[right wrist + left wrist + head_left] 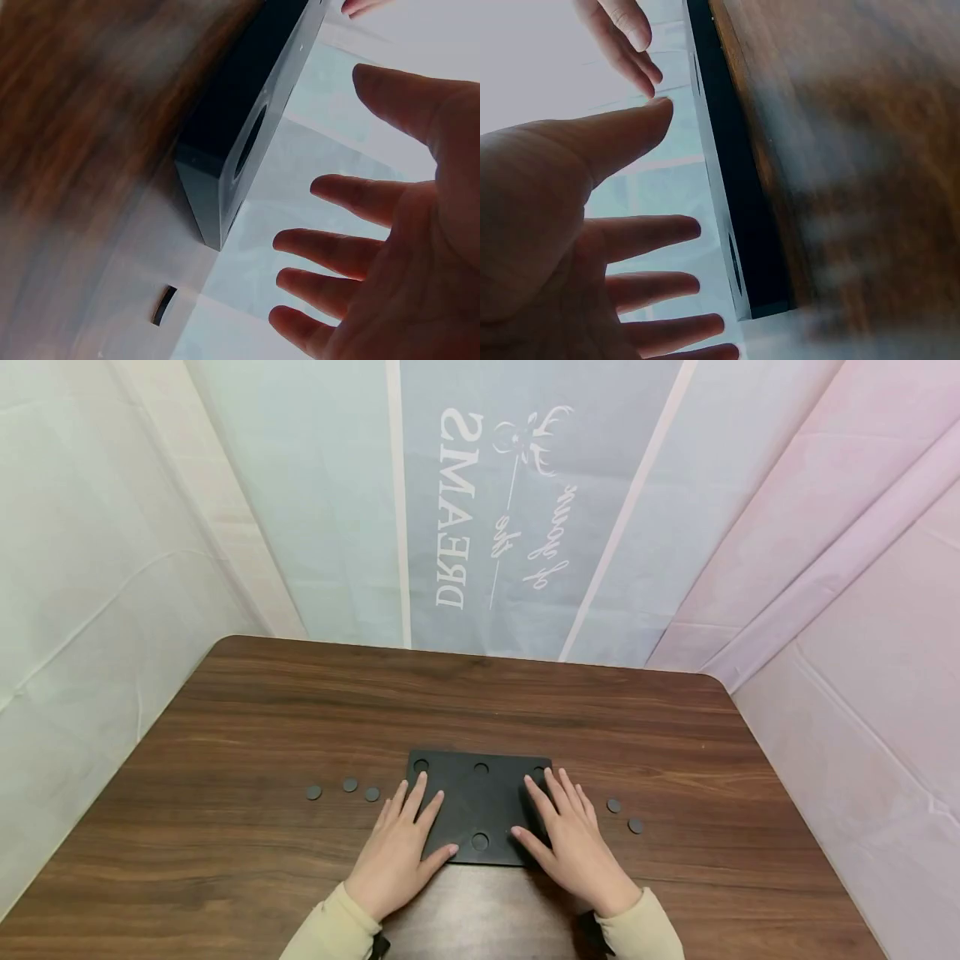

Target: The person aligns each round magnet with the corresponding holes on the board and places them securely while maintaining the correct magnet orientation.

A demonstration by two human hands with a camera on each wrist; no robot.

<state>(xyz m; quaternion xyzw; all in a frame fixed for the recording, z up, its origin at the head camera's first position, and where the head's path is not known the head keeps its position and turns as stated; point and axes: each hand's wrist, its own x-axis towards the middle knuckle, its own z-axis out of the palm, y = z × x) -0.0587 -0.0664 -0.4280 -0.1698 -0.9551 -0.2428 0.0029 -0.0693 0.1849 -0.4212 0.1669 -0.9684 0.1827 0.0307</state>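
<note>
A black rectangular board (483, 802) lies on the table, with several round recesses along its edges. Over its left side hovers my left hand (401, 856), fingers spread and straight, a gap showing between fingertips and board in the left wrist view. My right hand (573, 852) hangs over the board's right side, likewise spread; the right wrist view has its fingers (330, 251) apart from the board (202, 191). Both hands are empty. The hands hide the near corners of the board. Three small dark discs (350, 785) lie left of the board, and two more discs (613, 806) lie to its right.
The brown wood-grain table (480, 702) has rounded far corners. Behind it hangs a pale blue-grey cloth (525, 527) with white lettering, and light drapes (847, 593) enclose both sides.
</note>
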